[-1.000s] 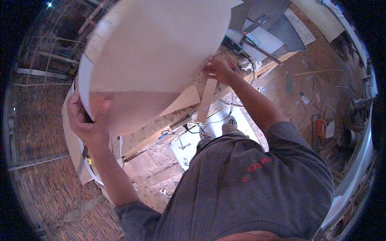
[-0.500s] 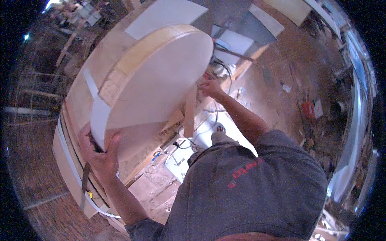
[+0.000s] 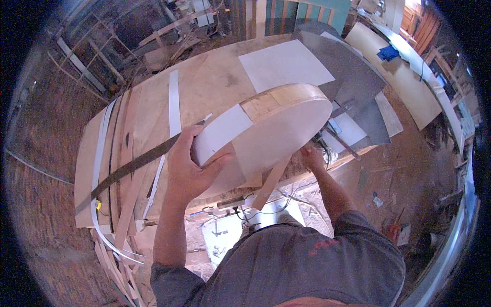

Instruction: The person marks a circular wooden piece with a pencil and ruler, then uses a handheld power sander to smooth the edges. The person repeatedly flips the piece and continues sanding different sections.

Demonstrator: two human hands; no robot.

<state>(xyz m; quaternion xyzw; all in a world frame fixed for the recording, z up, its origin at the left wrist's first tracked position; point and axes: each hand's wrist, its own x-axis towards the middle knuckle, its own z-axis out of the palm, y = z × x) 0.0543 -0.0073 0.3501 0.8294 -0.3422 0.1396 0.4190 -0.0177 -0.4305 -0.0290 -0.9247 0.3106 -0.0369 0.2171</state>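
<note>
A thick round panel (image 3: pixel 286 133) with a pale, smooth face stands tilted on the wooden workbench (image 3: pixel 209 82). Bare wood shows along its upper rim, and a white edging strip (image 3: pixel 223 134) covers the rim's left part. My left hand (image 3: pixel 186 171) grips the panel's left edge, thumb on the face side and fingers behind the white strip. Below the panel's right end is my right hand (image 3: pixel 312 157), fingers curled in; what they hold, if anything, is hidden. A long dark flat strip (image 3: pixel 138 162) runs across the bench behind my left hand.
White narrow strips (image 3: pixel 174 105) and a white sheet (image 3: pixel 286 64) lie on the bench. Beyond the right hand are a white board (image 3: pixel 345 132) and cables. A wooden slat (image 3: pixel 271 185) slants under the panel. Large boards (image 3: pixel 409 97) lean at the right.
The view has swung, showing more of the bench. The panel appears lower and further right, with more of its white edging visible. My left hand still grips its edge; my right stays near its right end.
</note>
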